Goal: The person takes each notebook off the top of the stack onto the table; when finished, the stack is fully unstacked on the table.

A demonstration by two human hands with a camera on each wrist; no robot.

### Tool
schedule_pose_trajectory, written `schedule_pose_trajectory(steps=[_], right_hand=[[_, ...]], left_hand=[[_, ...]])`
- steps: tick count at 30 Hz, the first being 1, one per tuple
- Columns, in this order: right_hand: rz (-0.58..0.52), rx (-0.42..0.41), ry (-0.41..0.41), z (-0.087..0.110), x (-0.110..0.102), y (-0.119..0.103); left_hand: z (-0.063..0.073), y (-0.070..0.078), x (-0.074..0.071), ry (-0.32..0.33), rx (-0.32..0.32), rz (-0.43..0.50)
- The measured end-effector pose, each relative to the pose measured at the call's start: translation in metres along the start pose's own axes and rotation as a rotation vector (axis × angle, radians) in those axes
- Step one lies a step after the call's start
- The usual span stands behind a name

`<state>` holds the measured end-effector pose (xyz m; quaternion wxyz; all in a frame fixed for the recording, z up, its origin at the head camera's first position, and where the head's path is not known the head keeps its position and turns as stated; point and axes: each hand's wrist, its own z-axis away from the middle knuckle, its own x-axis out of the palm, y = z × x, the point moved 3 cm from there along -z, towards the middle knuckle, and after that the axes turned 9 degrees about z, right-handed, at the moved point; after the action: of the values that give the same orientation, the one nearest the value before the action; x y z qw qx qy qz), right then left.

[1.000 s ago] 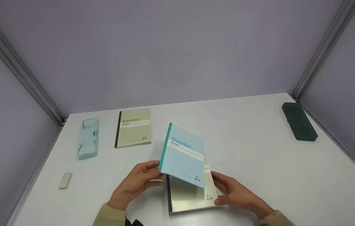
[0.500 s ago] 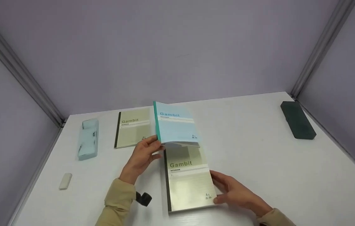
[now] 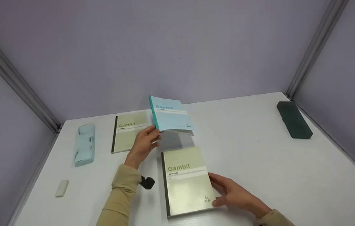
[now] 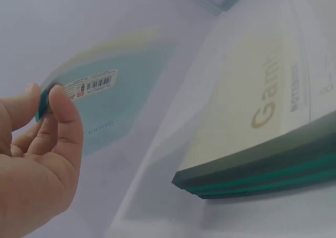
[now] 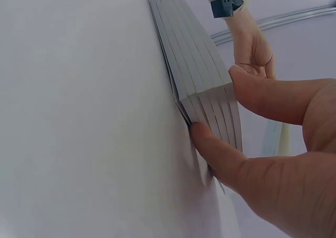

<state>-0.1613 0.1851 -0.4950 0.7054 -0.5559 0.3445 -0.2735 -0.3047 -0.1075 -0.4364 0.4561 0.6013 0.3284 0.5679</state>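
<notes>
My left hand point(image 3: 143, 142) pinches a light blue notebook point(image 3: 171, 114) by the near corner of its green spine. The notebook hangs tilted above the table, beyond a stack of notebooks point(image 3: 187, 185). Its back cover, with a barcode label point(image 4: 97, 83), faces the left wrist view. Beige with a dark spine, the stack's top notebook reads "Gambit"; dark and green spines point(image 4: 273, 175) show beneath it. At the stack's near right corner, my right hand point(image 3: 235, 193) grips the edge between thumb and fingers. The page edges point(image 5: 189, 54) of several notebooks show in the right wrist view.
Another beige notebook point(image 3: 130, 131) lies at the back left, partly behind the left hand. A pale blue pencil case point(image 3: 84, 146) and a white eraser point(image 3: 62, 188) lie farther left. A dark green case point(image 3: 294, 120) is at the back right. Walls point(image 3: 177, 47) enclose the table's back and sides.
My left hand has carried the blue notebook away from over the stack, toward the back wall and a little left, uncovering the top beige cover. The right hand has stayed at the stack's corner.
</notes>
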Motion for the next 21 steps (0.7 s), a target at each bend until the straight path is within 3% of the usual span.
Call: schedule_pose_trajectory(steps=[6,11,17,21], right_hand=[[0.014,-0.003,0.001,0.001,0.001,0.000],[0.006,-0.004,0.004,0.003,0.002,0.000],[0.023,0.000,0.015,0.007,0.002,-0.002],[0.027,0.004,0.024,0.009,0.002,-0.003]], left_hand=[[-0.013,-0.012,-0.016,0.093,-0.052,-0.043],[-0.018,-0.027,-0.025,0.127,-0.123,-0.096],[-0.019,-0.038,-0.025,0.181,-0.219,-0.197],[-0.020,-0.039,-0.023,0.193,-0.239,-0.272]])
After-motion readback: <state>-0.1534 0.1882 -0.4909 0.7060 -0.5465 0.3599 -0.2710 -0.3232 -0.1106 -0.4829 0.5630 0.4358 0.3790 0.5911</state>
